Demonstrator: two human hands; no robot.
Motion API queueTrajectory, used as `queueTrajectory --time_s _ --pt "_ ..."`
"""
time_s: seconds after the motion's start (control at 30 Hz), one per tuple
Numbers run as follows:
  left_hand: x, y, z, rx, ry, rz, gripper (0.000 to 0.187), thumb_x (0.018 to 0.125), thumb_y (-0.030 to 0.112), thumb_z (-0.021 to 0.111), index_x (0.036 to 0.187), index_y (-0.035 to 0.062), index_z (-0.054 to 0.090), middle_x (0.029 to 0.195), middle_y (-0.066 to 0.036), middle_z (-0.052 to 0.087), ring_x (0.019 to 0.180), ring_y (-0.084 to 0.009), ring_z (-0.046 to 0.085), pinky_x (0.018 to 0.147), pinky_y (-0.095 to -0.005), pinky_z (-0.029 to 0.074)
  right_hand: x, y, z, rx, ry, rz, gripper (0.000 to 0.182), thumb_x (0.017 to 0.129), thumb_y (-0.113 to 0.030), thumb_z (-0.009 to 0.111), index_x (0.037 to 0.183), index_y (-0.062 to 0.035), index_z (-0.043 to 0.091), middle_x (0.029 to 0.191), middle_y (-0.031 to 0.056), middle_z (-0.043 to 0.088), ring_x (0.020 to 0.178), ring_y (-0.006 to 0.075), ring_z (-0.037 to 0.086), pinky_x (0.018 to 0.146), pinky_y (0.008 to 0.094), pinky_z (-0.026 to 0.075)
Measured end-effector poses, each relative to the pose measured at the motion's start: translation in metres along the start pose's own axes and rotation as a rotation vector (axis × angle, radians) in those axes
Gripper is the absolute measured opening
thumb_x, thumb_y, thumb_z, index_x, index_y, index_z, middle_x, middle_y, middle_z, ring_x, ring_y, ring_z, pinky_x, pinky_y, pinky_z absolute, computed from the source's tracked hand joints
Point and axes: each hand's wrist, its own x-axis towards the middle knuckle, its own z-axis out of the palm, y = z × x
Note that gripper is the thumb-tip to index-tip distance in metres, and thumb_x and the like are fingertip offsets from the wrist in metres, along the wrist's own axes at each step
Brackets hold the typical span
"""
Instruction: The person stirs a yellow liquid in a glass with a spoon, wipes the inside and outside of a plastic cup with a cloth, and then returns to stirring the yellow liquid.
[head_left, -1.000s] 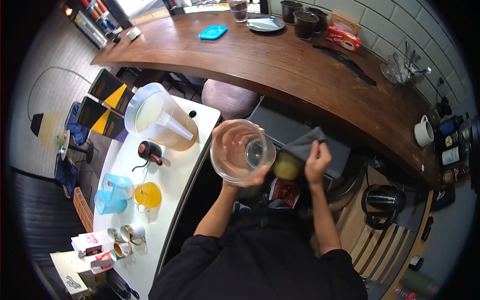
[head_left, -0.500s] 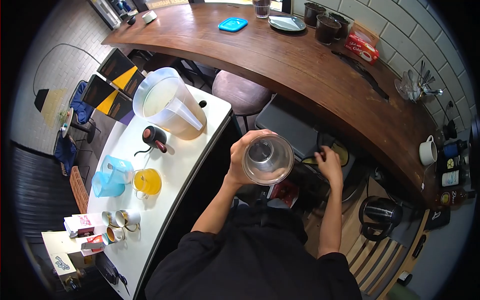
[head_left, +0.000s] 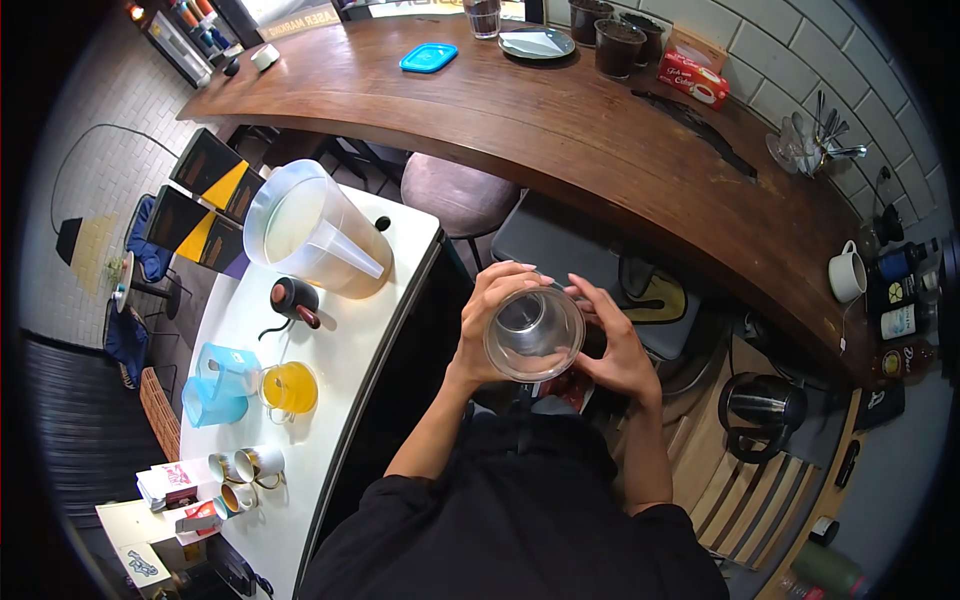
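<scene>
A clear glass jar (head_left: pixel 533 333) is held between two hands.

The jar is gripped from its left side by the left hand (head_left: pixel 490 320), with fingers curled over the rim. The right hand (head_left: pixel 615 345) is pressed on the jar's right side, fingers spread. The open mouth is turned up. A white bench (head_left: pixel 350 370) is seen to the left of the left hand.

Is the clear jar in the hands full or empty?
Empty: the clear jar shows its bare base through the mouth, held by left hand and right hand.
</scene>
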Motion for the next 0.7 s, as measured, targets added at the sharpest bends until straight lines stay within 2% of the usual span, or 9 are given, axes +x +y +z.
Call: queueTrajectory --time_s 0.03,0.07,0.13,0.2,0.27,0.4,0.57,0.63,0.7 --pt "0.0 0.001 0.0 -0.003 -0.049 -0.016 0.091 0.056 0.023 0.098 0.132 0.0039 0.052 0.116 -0.02 0.07 0.12 -0.0375 0.06 0.105 -0.0505 0.046 0.0 -0.009 -0.001 -0.036 0.04 -0.027 0.083 0.075 -0.007 0.08 0.15 -0.0051 0.044 0.136 0.0181 0.056 0.123 0.0306 0.058 0.107 0.0422 0.047" --pt "0.002 0.001 0.003 -0.028 -0.048 -0.007 0.09 0.056 0.025 0.098 0.131 0.0034 0.054 0.118 -0.02 0.07 0.122 -0.0374 0.058 0.104 -0.0484 0.048 0.001 -0.012 -0.001 -0.038 0.047 -0.024 0.083 0.075 -0.007 0.08 0.15 -0.0051 0.044 0.136 0.0181 0.056 0.123 0.0306 0.058 0.107 0.0422 0.047" --pt "0.005 0.002 0.009 -0.075 -0.048 -0.017 0.086 0.056 0.026 0.097 0.129 0.0043 0.056 0.122 -0.018 0.068 0.123 -0.0371 0.057 0.104 -0.0483 0.046 0.005 -0.016 -0.003 -0.175 0.043 -0.203 0.082 0.071 -0.009 0.08 0.146 -0.0017 0.046 0.139 0.0198 0.053 0.13 0.0351 0.053 0.11 0.0438 0.044" --pt "0.008 0.003 0.015 -0.127 -0.048 -0.024 0.082 0.057 0.028 0.096 0.127 0.0052 0.059 0.127 -0.017 0.065 0.124 -0.0369 0.056 0.105 -0.0482 0.045 0.005 -0.011 -0.001 -0.16 0.04 -0.226 0.081 0.07 -0.011 0.081 0.144 0.0003 0.047 0.139 0.0204 0.053 0.131 0.0375 0.052 0.111 0.0445 0.043" --pt "0.008 0.005 0.021 -0.157 -0.1 -0.096 0.087 0.055 0.032 0.096 0.13 0.0068 0.059 0.138 -0.019 0.057 0.129 -0.0382 0.051 0.108 -0.0509 0.042 0.004 -0.01 0.001 -0.102 0.04 -0.247 0.081 0.068 -0.015 0.082 0.139 0.0044 0.049 0.14 0.0222 0.054 0.132 0.0408 0.051 0.11 0.0461 0.043" --pt "0.016 0.006 0.03 -0.241 -0.161 -0.142 0.095 0.051 0.036 0.096 0.133 0.0073 0.058 0.147 -0.021 0.047 0.136 -0.0391 0.043 0.113 -0.0535 0.037 -0.005 -0.01 -0.003 -0.147 0.122 -0.276 0.086 0.066 -0.02 0.085 0.139 0.0044 0.048 0.138 0.0226 0.055 0.13 0.0401 0.054 0.109 0.0455 0.044" --pt "0.03 0.009 0.043 -0.293 -0.286 -0.169 0.095 0.051 0.037 0.097 0.132 0.0066 0.058 0.149 -0.021 0.043 0.139 -0.0395 0.04 0.114 -0.0541 0.036 -0.019 -0.011 -0.016 0.074 0.193 -0.179 0.099 0.059 -0.03 0.091 0.14 0.0037 0.047 0.134 0.0211 0.059 0.123 0.0369 0.062 0.104 0.0433 0.048" --pt "0.037 0.012 0.048 -0.301 -0.325 -0.175 0.096 0.051 0.037 0.097 0.133 0.0066 0.058 0.15 -0.021 0.042 0.139 -0.0394 0.039 0.114 -0.0543 0.035 -0.022 -0.009 -0.021 0.032 0.238 -0.233 0.096 0.06 -0.029 0.091 0.139 0.0035 0.048 0.134 0.0205 0.06 0.122 0.0357 0.062 0.102 0.0429 0.049" --pt "0.045 0.018 0.05 -0.159 -0.355 -0.151 0.106 0.048 0.04 0.098 0.137 0.0012 0.054 0.149 -0.022 0.041 0.143 -0.0385 0.037 0.116 -0.052 0.035 -0.023 -0.01 -0.025 -0.003 0.269 -0.287 0.093 0.062 -0.028 0.091 0.139 0.0033 0.049 0.133 0.0198 0.06 0.122 0.0345 0.063 0.101 0.0424 0.05"
